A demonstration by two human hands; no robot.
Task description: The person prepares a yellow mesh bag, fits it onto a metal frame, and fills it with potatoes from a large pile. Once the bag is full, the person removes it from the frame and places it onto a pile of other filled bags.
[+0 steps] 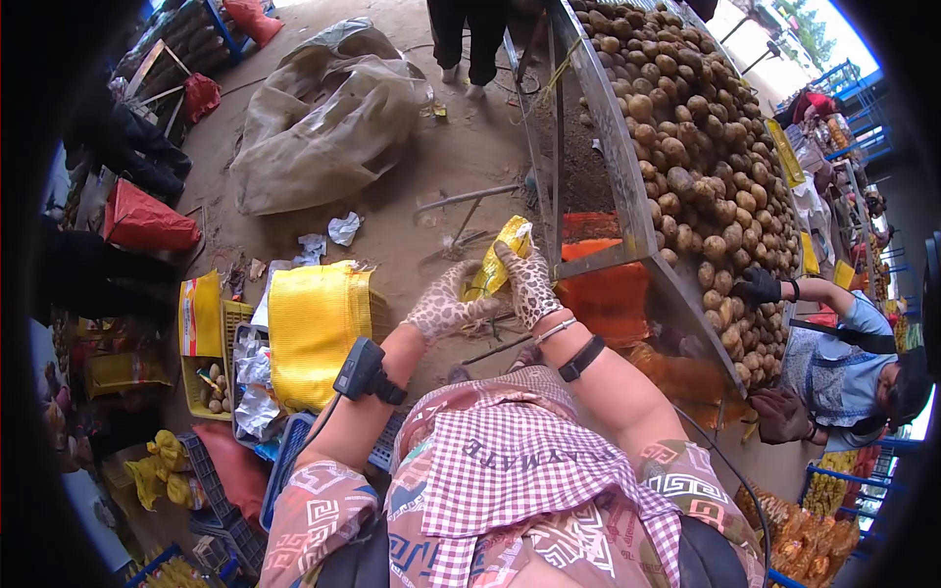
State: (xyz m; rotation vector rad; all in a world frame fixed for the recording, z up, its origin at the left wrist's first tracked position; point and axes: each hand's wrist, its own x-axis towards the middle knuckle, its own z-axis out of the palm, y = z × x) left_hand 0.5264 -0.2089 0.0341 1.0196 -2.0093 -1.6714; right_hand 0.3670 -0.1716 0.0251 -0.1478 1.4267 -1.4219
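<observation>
A small crumpled yellow bag (512, 233) with a pale printed patch is held up in front of me, between my two gloved hands. My right hand (530, 286), in a spotted glove, grips it along its right side near the top. Closed on its lower left part is my left hand (451, 306), in a matching glove. Whether anything is inside the bag I cannot make out. To the left, a stack of flat yellow mesh bags (319, 331) lies over a crate.
A metal-framed sorting table (637, 211) heaped with potatoes (686, 147) stands at the right, where a co-worker's gloved hand (757, 287) touches them. An orange sack (606, 299) hangs beneath it. A large translucent sack (323, 127) lies on the floor. Crates (284, 461) stand at left.
</observation>
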